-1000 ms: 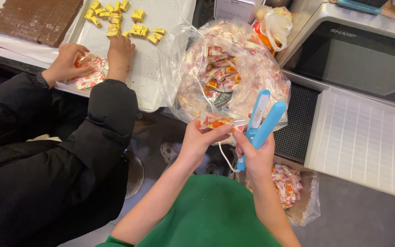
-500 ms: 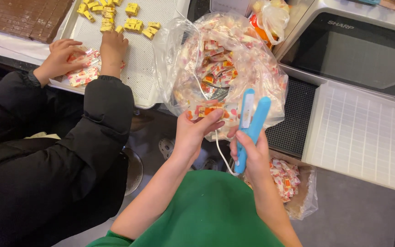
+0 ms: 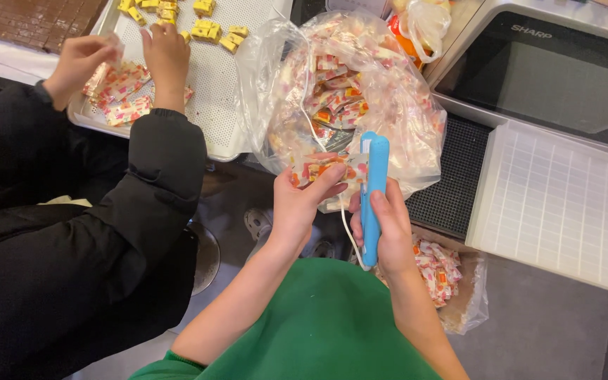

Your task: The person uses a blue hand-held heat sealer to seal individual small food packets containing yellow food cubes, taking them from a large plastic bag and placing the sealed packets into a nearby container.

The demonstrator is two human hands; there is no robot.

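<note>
while left hand (image 3: 297,204) pinches candy packet (image 3: 321,170), right hand (image 3: 387,229) clenches blue sealer (image 3: 373,193).

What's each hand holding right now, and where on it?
Left hand pinches a small wrapped candy packet by its lower edge, thumb on top. Right hand grips the blue handheld sealer around its lower half, its upper end against the packet.

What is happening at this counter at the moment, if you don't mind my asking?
A person in green holds a small wrapped candy in the left hand and a blue handheld sealer in the right hand, closed on the wrapper's edge, before a big clear bag of wrapped candies. Beside them, a co-worker's hands handle wrappers on a white tray.
</note>
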